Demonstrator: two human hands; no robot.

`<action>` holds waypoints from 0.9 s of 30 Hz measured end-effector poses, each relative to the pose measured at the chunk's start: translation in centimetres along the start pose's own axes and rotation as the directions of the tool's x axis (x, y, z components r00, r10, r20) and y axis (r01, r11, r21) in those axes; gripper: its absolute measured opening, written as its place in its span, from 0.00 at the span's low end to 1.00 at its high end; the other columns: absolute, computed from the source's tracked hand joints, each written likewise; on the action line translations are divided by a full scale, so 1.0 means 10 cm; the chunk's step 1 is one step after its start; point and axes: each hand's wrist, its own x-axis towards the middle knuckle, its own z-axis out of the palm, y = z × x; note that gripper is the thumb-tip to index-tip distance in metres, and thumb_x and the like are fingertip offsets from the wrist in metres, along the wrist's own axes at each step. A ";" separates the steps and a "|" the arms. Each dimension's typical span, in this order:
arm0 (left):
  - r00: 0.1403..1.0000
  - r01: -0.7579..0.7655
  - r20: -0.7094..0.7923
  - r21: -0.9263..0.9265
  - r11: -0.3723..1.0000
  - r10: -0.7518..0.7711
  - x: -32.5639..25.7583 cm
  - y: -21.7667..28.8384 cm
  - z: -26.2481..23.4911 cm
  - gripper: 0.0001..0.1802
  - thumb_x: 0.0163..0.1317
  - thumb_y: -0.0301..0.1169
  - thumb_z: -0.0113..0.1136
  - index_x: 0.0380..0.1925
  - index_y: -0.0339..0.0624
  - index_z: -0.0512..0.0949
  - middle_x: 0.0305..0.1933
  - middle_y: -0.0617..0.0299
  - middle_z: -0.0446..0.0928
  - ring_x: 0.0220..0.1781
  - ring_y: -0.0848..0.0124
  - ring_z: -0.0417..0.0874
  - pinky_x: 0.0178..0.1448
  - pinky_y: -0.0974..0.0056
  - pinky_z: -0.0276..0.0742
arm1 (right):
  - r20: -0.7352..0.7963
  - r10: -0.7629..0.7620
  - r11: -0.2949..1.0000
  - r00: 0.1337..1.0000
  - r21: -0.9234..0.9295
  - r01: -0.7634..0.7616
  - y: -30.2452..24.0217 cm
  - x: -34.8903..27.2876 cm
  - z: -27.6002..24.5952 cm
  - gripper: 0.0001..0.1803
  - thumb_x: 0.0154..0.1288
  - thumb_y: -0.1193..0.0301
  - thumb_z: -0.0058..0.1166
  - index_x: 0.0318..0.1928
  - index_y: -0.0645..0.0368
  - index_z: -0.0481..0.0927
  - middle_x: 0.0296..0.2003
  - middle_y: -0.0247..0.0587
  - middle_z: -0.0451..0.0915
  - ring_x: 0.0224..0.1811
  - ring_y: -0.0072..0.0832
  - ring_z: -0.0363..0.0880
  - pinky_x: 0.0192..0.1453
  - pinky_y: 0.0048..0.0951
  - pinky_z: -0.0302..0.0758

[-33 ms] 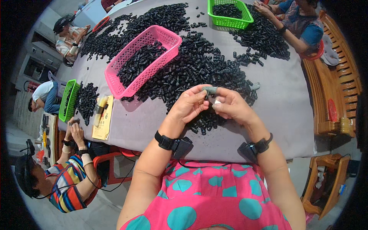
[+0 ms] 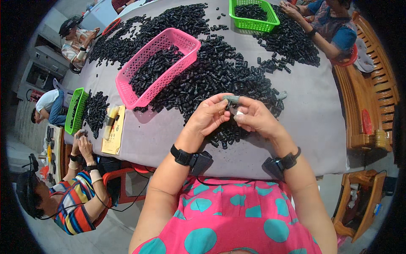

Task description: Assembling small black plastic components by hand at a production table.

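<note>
My left hand [image 2: 211,112] and my right hand [image 2: 257,116] meet over the near edge of a heap of small black cylindrical pieces [image 2: 215,72]. Both hands are closed in a pinch, thumbs toward their forefingers. At the meeting fingertips is a grey ribbed sleeve-like cover [image 2: 231,99], apparently around a fingertip. Something small and dark shows just below it, too hidden to name. A bit of white [image 2: 240,113] shows at my right thumb. Another grey piece [image 2: 281,95] appears beyond my right hand, at the heap's edge.
A pink basket [image 2: 127,86] of black pieces stands left of the heap. Green baskets [image 2: 253,26] stand at the far side and left edge. A brush [image 2: 111,120] lies on a yellow sheet [image 2: 112,144]. Co-workers sit around the cloth-covered table [image 2: 313,127]; wooden bench [image 2: 368,84] at right.
</note>
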 end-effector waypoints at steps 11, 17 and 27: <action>0.998 0.027 0.056 0.029 0.999 -0.029 0.00 0.00 -0.03 0.19 0.63 0.29 0.60 0.54 0.38 0.72 0.38 0.60 0.80 0.31 0.76 0.82 0.37 0.73 0.83 | -0.046 0.010 0.995 0.999 -0.095 -0.014 -0.02 0.02 -0.04 0.22 0.65 0.69 0.56 0.58 0.60 0.71 0.26 0.26 0.74 0.19 0.08 0.65 0.20 0.11 0.60; 1.000 0.010 0.025 0.024 1.000 -0.011 -0.01 -0.01 0.02 0.20 0.63 0.30 0.60 0.54 0.38 0.72 0.38 0.62 0.80 0.31 0.76 0.82 0.38 0.74 0.83 | -0.028 0.014 0.998 1.000 -0.066 -0.016 -0.02 0.00 -0.04 0.21 0.65 0.68 0.57 0.57 0.60 0.72 0.25 0.26 0.73 0.18 0.08 0.64 0.19 0.11 0.59; 1.000 0.009 0.010 0.039 0.999 -0.009 -0.02 0.04 0.01 0.19 0.63 0.29 0.60 0.54 0.38 0.72 0.38 0.62 0.80 0.31 0.77 0.82 0.37 0.74 0.83 | -0.015 -0.015 0.997 1.000 -0.077 0.014 -0.11 0.02 0.07 0.19 0.65 0.68 0.56 0.55 0.59 0.73 0.25 0.26 0.73 0.19 0.08 0.65 0.20 0.11 0.59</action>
